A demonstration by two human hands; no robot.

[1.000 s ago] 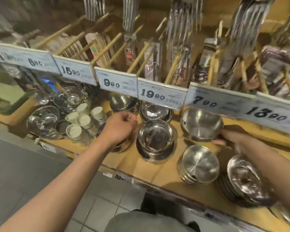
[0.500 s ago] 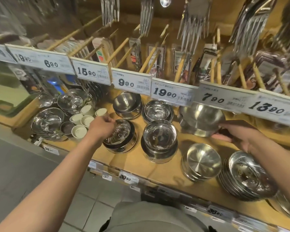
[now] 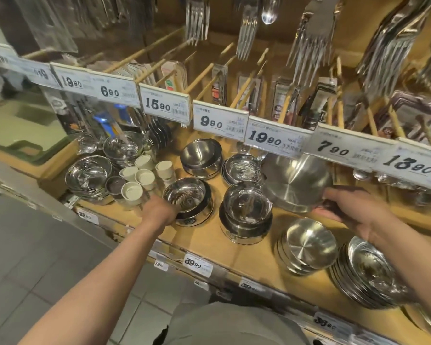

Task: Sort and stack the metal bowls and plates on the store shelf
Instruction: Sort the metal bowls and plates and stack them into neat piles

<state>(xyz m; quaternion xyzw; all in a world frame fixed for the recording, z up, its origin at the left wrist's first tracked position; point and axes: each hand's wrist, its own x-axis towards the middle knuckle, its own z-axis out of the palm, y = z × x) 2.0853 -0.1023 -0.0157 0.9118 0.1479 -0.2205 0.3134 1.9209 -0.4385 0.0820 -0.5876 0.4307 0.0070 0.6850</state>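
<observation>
Steel bowls and plates stand in stacks on the wooden shelf. My left hand grips the near rim of a small bowl stack at the shelf's front. My right hand holds the edge of a large tilted bowl under the price tags. Between them stands another bowl stack. Behind are two more bowl stacks. A stack of small plates and a pile of wider dishes lie at the front right.
White-lidded jars and shiny bowls crowd the left end. A rail of price tags overhangs the shelf, with forks and packaged utensils hanging on wooden pegs above. Grey floor tiles lie below.
My left hand drew back from the rear of the shelf to the near rim of the front bowl stack. My right hand still holds the large bowl. The view shifted left.
</observation>
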